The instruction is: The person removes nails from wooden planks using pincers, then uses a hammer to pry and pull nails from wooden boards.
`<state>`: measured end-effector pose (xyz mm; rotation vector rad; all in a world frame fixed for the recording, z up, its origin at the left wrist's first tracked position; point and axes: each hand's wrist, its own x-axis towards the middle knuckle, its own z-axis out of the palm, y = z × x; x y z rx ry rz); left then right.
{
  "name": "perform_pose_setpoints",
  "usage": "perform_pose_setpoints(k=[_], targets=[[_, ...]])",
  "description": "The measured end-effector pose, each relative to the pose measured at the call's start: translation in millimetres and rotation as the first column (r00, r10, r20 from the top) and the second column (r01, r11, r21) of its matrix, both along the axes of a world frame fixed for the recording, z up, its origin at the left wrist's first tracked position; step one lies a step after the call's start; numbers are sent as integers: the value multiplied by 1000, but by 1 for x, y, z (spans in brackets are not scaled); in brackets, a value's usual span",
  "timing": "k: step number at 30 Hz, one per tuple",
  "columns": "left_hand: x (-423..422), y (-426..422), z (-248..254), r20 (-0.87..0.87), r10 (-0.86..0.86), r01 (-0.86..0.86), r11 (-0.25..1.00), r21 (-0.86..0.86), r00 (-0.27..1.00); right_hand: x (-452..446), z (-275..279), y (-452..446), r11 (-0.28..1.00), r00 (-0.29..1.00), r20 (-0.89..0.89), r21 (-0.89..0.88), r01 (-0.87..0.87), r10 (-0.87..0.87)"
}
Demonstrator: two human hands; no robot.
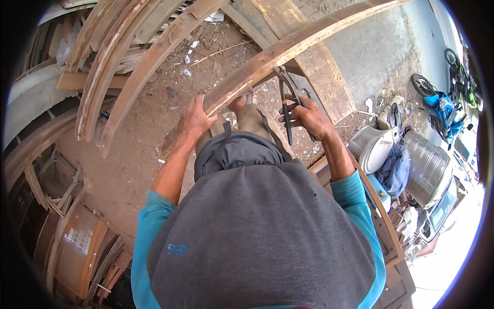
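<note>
You have the long brown wooden beam (257, 68) slanting away from you, its near end gripped in your left hand (195, 118). Your right hand (309, 117) holds the steel pincers with dark handles (283, 95), handles spread, their head at the beam's edge. The beam crosses above a wide, worn light-brown board (329, 82); more long brown beams (139, 80) lean leftward over the littered dirt floor (131, 159).
</note>
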<state>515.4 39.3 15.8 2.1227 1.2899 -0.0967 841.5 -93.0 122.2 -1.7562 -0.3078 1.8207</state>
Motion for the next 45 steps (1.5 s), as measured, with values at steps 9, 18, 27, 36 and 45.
perform_pose_setpoints(k=[9, 18, 27, 36, 45], targets=[[-1, -4, -4, -3, -12, 12, 998, 56, 1000, 20, 7, 13, 984, 983, 42, -25, -179, 180], [0, -3, 1, -24, -7, 7, 1000, 22, 1000, 2, -19, 3, 959, 900, -341, -169, 225, -271], [-5, 38, 3, 45, -10, 24, 941, -337, 999, -140, -138, -1, 937, 577, 762, 350, 16, -294], [-7, 39, 0, 22, -31, 37, 924, -380, 999, 45, -16, 19, 761, 734, 256, 399, 512, -629], [-3, 12, -1, -33, 1, -6, 985, -172, 999, 10, 6, 4, 980, 978, 74, 71, 188, -193]])
